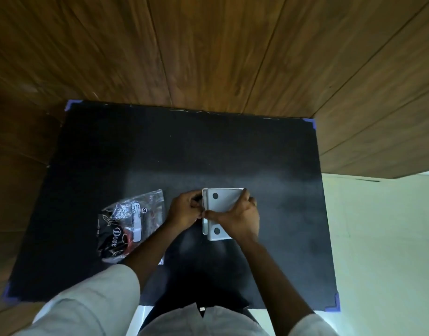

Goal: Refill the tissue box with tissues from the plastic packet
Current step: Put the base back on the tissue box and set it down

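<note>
The tissue box (220, 212) is lying near the middle of the black mat (160, 146), a pale grey case turned so that a flat panel with two dark round spots is facing up. Along its left side a thin lip or panel edge is standing slightly proud, as if the case is parting there, though I cannot tell how far.

Both hands are working on it. The right hand (237, 219) is spreading over the right half of the panel, fingers curled round the far corner and thumb pressing along the left seam. The left hand (184, 212) is closing in a pinch at the left edge of the box, its fingertips mostly hidden, so I cannot tell exactly what they are gripping.

The plastic packet (131, 224) is sitting just left of the left forearm, apart from the box, crinkled and glossy with dark printing; whether it is already opened I cannot make out.

To my eye the person is opening the box, an early step, with no tissues showing anywhere outside the packet. The next move is calling for the panel to come free cleanly along that seam, then a reach left for the packet. The mat is resting on a wooden floor (208, 44).
</note>
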